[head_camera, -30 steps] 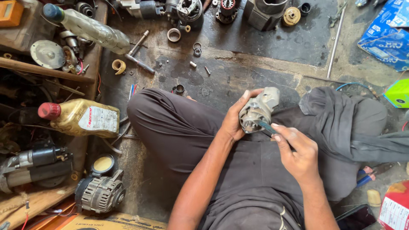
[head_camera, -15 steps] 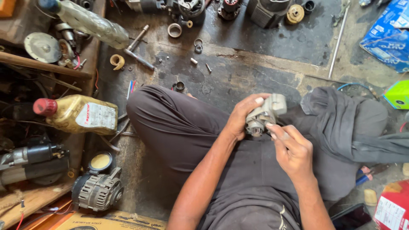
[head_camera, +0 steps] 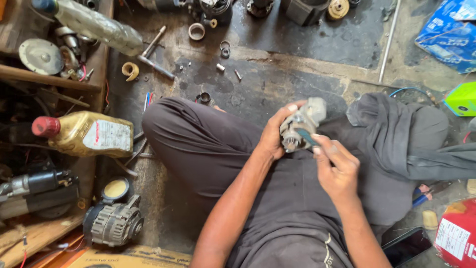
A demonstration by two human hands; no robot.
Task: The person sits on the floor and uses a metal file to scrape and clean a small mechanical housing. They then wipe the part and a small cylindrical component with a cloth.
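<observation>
Golden-yellow plastic marked the far left, where an oil bottle [head_camera: 87, 135] with a red cap lay on its side among wooden shelving; below it a dark starter motor [head_camera: 34, 191] rested on the planks, and just beside that an alternator [head_camera: 113, 223] sat on the floor next to a small round tin [head_camera: 116, 189]. Higher up, a clear plastic bottle [head_camera: 94, 25] lay tilted, with a socket wrench [head_camera: 154, 55] and loose metal rings scattered on the stained concrete floor [head_camera: 297, 54]. Moving toward the middle, the person sat cross-legged in dark trousers, and the left hand [head_camera: 273, 134] gripped a grey starter motor housing [head_camera: 303, 121], fingers [head_camera: 290, 107] wrapped around its body, holding it above the lap. Touching it from the right, the right hand [head_camera: 337, 166] pinched a teal-handled tool [head_camera: 308, 137] whose tip I cannot tell apart from the housing's front end. Farther right, a grey cloth [head_camera: 401, 134] draped over the knee, a bright green box [head_camera: 462, 99] lay near the edge, and a blue packet [head_camera: 448, 30] sat above it.
</observation>
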